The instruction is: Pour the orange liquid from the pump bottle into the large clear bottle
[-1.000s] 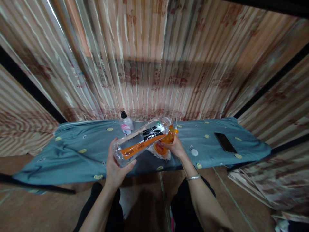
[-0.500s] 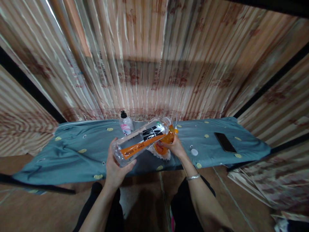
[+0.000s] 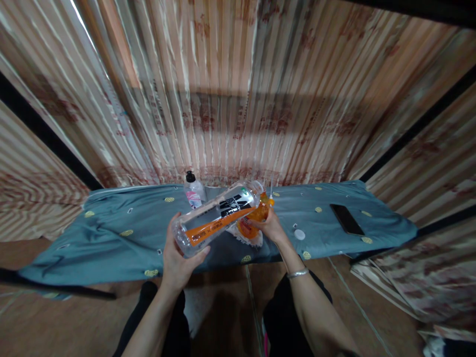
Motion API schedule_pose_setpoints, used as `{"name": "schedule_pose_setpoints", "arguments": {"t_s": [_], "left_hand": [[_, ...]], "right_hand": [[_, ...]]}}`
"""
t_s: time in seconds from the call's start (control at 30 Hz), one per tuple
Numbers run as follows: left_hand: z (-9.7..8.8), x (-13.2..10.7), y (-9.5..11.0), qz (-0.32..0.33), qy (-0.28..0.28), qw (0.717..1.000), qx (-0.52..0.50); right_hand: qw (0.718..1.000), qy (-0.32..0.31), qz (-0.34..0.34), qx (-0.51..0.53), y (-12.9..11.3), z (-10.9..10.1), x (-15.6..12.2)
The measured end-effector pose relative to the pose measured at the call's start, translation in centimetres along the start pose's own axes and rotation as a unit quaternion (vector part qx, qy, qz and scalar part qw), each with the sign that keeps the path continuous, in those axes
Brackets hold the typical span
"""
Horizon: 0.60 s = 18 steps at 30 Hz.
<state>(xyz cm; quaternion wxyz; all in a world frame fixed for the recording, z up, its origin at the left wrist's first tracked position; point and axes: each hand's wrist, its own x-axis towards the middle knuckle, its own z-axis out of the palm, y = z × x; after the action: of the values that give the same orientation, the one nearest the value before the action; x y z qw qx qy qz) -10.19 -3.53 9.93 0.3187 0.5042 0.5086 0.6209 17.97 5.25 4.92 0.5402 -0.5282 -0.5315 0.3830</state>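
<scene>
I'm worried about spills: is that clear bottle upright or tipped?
Tipped. The clear bottle slants across the view, its base in the left hand, its mouth by the orange container in the right hand.

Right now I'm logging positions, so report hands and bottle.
Left hand gripping clear bottle, slanted. Right hand holding orange container near bottle's mouth. Phone lying rightward, not in the way.

Dim light — a shadow darkens the striped curtain (image 3: 219, 64) — with edges stretched and soft.
</scene>
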Motion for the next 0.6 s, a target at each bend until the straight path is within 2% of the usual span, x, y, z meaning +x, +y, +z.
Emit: {"name": "schedule_pose_setpoints", "arguments": {"t_s": [0.13,0.43,0.6], "left_hand": [[0.0,0.0,-0.1,0.002,0.0,1.0,0.001],[-0.2,0.1,-1.0,-0.004,-0.001,1.0,0.001],[-0.3,0.1,-1.1,-0.004,-0.003,1.0,-0.002]], "right_hand": [[1.0,0.012,0.026,-0.007,-0.3,0.0,-0.1],[1.0,0.013,0.026,-0.009,0.3,0.0,0.1],[1.0,-0.001,-0.003,-0.029,0.6,-0.3,0.1]]}}
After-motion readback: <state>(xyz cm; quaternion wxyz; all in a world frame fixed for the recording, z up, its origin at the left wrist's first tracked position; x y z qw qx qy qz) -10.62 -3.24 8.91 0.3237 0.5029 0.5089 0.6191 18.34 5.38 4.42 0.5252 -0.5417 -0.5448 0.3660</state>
